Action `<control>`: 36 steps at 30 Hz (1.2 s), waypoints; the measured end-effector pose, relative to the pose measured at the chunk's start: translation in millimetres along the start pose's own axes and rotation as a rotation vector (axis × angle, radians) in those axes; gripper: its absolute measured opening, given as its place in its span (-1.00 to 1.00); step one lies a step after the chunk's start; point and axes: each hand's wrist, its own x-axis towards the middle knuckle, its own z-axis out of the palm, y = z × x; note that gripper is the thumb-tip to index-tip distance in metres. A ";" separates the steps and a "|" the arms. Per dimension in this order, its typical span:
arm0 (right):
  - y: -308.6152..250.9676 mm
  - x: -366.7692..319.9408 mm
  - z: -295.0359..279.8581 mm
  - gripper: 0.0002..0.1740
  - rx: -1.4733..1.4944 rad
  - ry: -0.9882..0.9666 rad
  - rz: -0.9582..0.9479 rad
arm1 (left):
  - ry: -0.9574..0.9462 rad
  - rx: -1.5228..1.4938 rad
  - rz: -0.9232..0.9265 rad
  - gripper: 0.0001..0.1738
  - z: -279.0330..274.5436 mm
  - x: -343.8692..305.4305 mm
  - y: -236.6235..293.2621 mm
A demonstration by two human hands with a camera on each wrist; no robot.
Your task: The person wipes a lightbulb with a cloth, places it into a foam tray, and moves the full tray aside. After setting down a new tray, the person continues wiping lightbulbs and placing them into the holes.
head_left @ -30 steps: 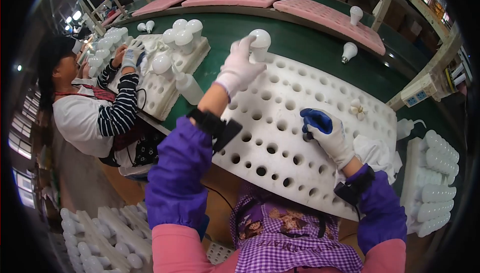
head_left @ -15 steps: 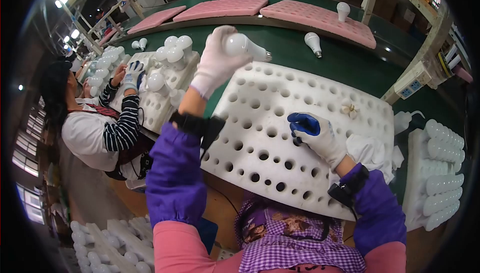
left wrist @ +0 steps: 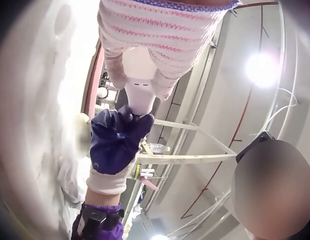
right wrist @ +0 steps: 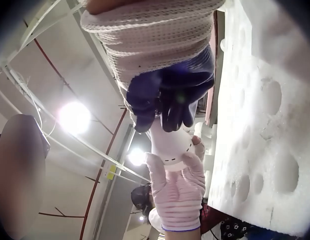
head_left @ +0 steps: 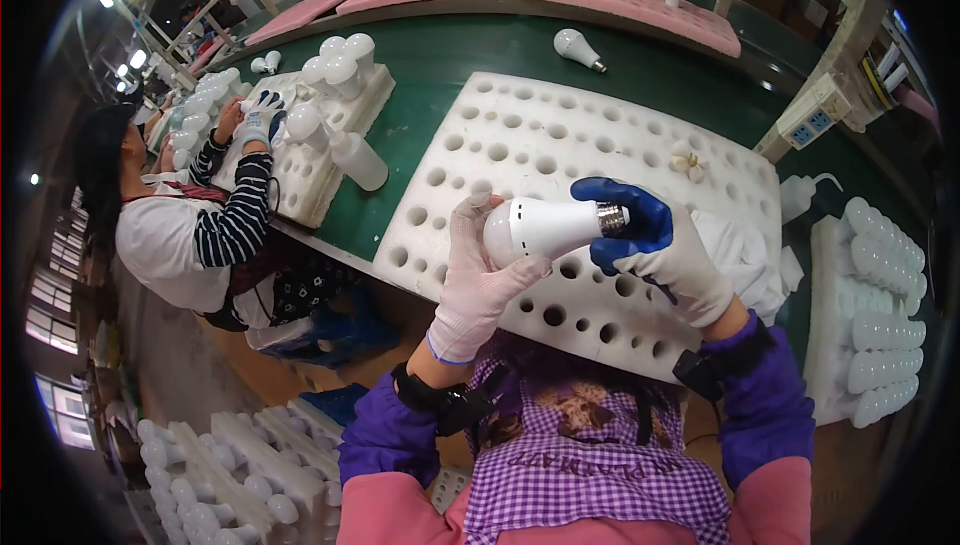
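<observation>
I hold a white LED bulb (head_left: 540, 228) sideways over the near part of a white foam tray (head_left: 560, 145) full of round holes. My left hand (head_left: 478, 267), in a pale knit glove, curls around the bulb's round end. My right hand (head_left: 650, 235), in a white glove with blue fingertips, pinches the metal screw base (head_left: 612, 217). The left wrist view shows the blue fingers (left wrist: 120, 137) closed on the bulb's narrow end (left wrist: 141, 102). In the right wrist view the bulb (right wrist: 170, 145) spans between both gloves.
A green conveyor belt (head_left: 470, 50) carries loose bulbs (head_left: 575, 45) and pink foam pads (head_left: 620, 0). A second person (head_left: 190, 215) works at a bulb-filled foam tray (head_left: 320, 115) on the left. More trays of bulbs lie at the right (head_left: 875, 315) and lower left (head_left: 220, 485).
My left hand brought the bulb down from the tray's far edge toward my body. My right hand left the tray and took hold of the bulb's screw base.
</observation>
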 end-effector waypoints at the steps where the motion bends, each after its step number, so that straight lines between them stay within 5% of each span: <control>1: -1.6 -4.8 0.0 -0.41 -0.065 0.036 0.051 | -0.048 0.015 -0.017 -0.10 -0.3 -2.7 -2.2; 3: -0.9 -11.0 -1.9 -0.45 -0.135 0.069 0.105 | -0.093 0.024 -0.033 -0.12 -1.0 -6.3 -1.4; 5: 2.5 -16.0 -5.0 -0.55 -0.075 0.056 0.083 | -0.290 -0.163 -0.305 -0.19 -1.2 -8.3 6.9; 11: 13.4 -25.3 -13.5 -0.47 0.099 0.003 0.105 | -0.243 -0.605 -0.603 -0.37 -2.6 -16.0 -12.1; 18: 4.6 -27.4 -11.0 -0.45 0.032 0.050 0.120 | -0.135 -0.729 -0.658 -0.34 13.1 -14.3 -10.8; 23: 1.9 -27.1 -8.6 -0.62 0.019 0.101 0.148 | -0.240 -0.877 -0.711 -0.34 11.1 -12.3 -19.2; 36: 1.0 -26.9 -1.1 -0.66 0.040 0.199 0.201 | -0.250 -0.754 -0.611 -0.27 6.4 -18.7 -25.9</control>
